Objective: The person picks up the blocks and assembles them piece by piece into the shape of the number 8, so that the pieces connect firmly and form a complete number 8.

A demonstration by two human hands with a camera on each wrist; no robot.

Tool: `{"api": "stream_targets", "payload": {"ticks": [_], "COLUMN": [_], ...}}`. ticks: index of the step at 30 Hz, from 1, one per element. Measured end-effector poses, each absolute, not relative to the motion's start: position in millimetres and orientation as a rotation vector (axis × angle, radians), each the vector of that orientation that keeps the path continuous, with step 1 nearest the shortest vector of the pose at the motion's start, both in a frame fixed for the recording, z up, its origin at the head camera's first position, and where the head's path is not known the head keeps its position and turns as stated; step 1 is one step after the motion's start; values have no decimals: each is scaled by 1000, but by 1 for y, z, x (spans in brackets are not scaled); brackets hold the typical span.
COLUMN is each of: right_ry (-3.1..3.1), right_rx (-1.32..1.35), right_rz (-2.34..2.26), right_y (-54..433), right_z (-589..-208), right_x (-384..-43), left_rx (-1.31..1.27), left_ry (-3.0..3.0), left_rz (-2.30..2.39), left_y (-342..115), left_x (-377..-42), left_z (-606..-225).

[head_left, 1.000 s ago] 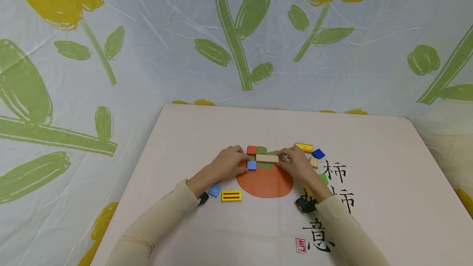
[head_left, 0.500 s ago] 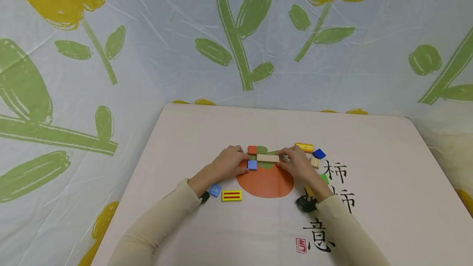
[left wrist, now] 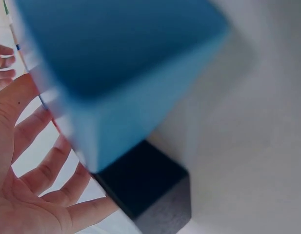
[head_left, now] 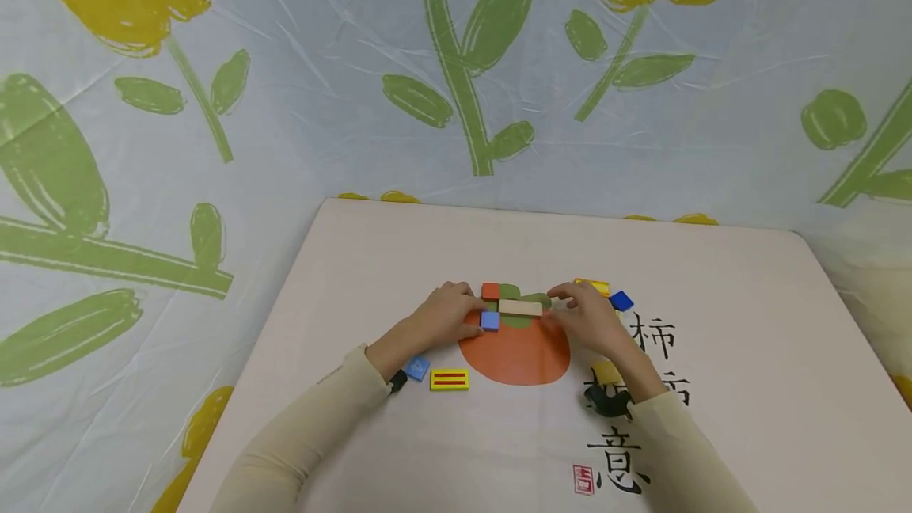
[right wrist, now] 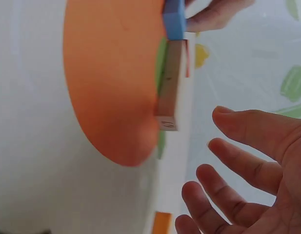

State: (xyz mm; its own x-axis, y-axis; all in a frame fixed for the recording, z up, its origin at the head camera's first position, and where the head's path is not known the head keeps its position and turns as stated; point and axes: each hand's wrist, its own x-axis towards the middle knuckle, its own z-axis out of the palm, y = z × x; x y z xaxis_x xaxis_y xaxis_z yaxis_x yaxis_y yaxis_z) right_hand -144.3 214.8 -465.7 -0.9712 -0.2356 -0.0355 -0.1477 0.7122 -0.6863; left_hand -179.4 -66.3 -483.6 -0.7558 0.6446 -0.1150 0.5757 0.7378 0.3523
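In the head view my left hand (head_left: 438, 317) pinches a small blue block (head_left: 490, 321) from its left side. A red block (head_left: 491, 290) lies just behind it, near the fingertips. To their right, a long plain wooden block (head_left: 520, 308) lies across a printed orange persimmon. My right hand (head_left: 593, 318) hovers by the right end of this block. In the right wrist view the right hand (right wrist: 243, 180) has spread, slightly bent fingers with nothing between them, apart from the wooden block (right wrist: 170, 87). Near blocks partly cover my left fingers (left wrist: 48, 168) in the left wrist view.
A yellow block with red stripes (head_left: 450, 380) and another blue block (head_left: 416, 370) lie nearer, by my left forearm. Around the right hand are a dark blue block (head_left: 622, 301), a yellow block (head_left: 592, 286) and a yellowish block (head_left: 607, 373). A patterned curtain (head_left: 321, 101) stands behind.
My right hand has let go of the wooden block's right end and moved slightly to the right. The left hand and the blocks stay in place, while the head view shifts a little.
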Motion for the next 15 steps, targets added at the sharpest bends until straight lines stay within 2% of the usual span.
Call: {"api": "stream_targets", "payload": {"ticks": [15], "right_ry": [3028], "right_rx": [-346], "right_rz": [-1139], "right_y": [248], "right_z": [-442], "right_x": [-111], "left_rx": [937], "left_ry": [2697], "left_rz": [447], "left_y": [-65], "left_x": [-178], "left_z": [-480]}}
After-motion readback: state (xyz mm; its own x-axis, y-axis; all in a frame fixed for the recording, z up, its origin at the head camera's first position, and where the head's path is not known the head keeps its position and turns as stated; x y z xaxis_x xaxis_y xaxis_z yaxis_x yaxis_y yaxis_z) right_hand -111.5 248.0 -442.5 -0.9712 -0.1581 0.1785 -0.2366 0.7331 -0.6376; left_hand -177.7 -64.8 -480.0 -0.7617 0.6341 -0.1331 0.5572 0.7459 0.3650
